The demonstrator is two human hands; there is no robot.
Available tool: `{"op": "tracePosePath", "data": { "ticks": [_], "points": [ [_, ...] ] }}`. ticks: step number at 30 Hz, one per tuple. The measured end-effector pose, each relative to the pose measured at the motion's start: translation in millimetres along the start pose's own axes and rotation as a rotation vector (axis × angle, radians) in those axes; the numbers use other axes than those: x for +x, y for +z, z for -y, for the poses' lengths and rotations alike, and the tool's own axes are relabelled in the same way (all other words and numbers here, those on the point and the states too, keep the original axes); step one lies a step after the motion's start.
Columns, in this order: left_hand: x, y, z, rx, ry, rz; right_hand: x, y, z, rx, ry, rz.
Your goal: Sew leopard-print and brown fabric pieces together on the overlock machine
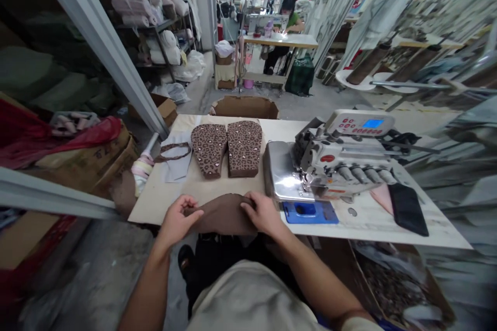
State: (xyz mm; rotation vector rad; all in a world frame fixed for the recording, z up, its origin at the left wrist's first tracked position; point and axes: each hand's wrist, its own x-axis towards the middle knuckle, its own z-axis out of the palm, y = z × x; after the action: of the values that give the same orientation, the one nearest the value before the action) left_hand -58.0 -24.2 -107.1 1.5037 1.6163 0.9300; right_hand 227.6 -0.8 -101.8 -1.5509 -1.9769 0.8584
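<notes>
A plain brown fabric piece (225, 215) with a curved upper edge is stretched between my two hands at the table's front edge. My left hand (182, 217) pinches its left end, and my right hand (262, 212) grips the right end with the thumb on top. Just beyond it lie two stacks of leopard-print fabric pieces, the left stack (209, 150) and the right stack (244, 148), side by side with a narrow gap. To the right of my right hand stands an overlock sewing machine (341, 152) with a shiny metal plate (287, 173).
A blue tray (310, 213) sits before the machine, with a black fabric piece (407, 208) farther right. At the table's left are white sheets (178, 168) and a brown strip (171, 152). A metal post (104, 46) rises at left; a cardboard box (244, 107) stands behind the table.
</notes>
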Motion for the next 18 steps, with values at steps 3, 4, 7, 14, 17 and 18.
{"op": "tracePosePath", "data": {
  "ticks": [3,4,7,14,17,18],
  "points": [
    [-3,-12,-10,0.034,0.002,0.246,-17,-15,-3,0.338,-0.073,-0.021],
    [-2,-15,-14,0.082,0.01,0.329,-23,-21,-3,0.409,-0.076,-0.022],
    [6,-14,-30,0.106,0.051,0.402,-36,-40,-5,0.499,-0.041,-0.043],
    [38,47,-67,-0.276,0.038,0.183,-66,-68,-38,0.501,0.023,-0.346],
    [46,77,-84,-0.253,0.045,0.113,-81,-73,-60,0.498,0.086,-0.487],
    [48,85,-90,-0.242,0.056,0.117,-86,-74,-67,0.501,0.114,-0.527]
  ]
}}
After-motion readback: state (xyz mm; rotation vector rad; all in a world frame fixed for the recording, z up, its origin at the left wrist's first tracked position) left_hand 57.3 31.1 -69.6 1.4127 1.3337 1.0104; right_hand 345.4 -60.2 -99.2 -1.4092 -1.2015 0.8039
